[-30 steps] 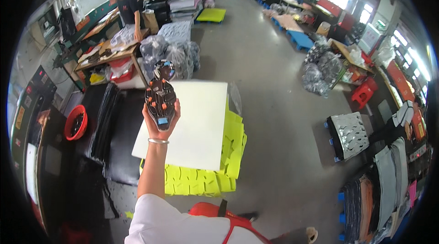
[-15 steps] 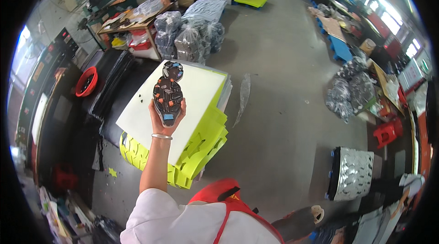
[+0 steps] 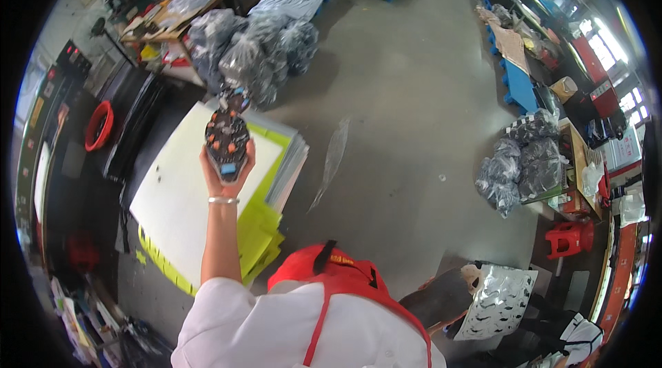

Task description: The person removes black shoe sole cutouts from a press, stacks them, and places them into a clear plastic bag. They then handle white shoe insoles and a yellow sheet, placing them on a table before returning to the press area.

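My left hand (image 3: pixel 227 168), with a silver bangle on the wrist, is stretched forward with its fingers wrapped round the lower end of a sole-shaped cutting die (image 3: pixel 227 137). The die is dark, with small orange and blue blocks on its face and a narrower rounded part at the far end. It is held above a white sheet (image 3: pixel 176 175) that tops a stack of yellow-green sheets (image 3: pixel 256 237), some with cut-outs. My right hand cannot be made out; only a small skin-coloured patch shows beside my leg at the lower right.
Plastic-wrapped bundles (image 3: pixel 252 57) stand beyond the stack. A red basin (image 3: pixel 99 125) is at left. Clear film (image 3: pixel 331 164) lies on the grey floor. At right are bagged goods (image 3: pixel 510 168), a red stool (image 3: pixel 569 238) and a silvery perforated sheet (image 3: pixel 498 302) near my leg. People stand farther off.
The view has shifted, so the stack and bundles sit farther left and the silvery sheet is closer to my leg. My left hand still grips the cutting die.
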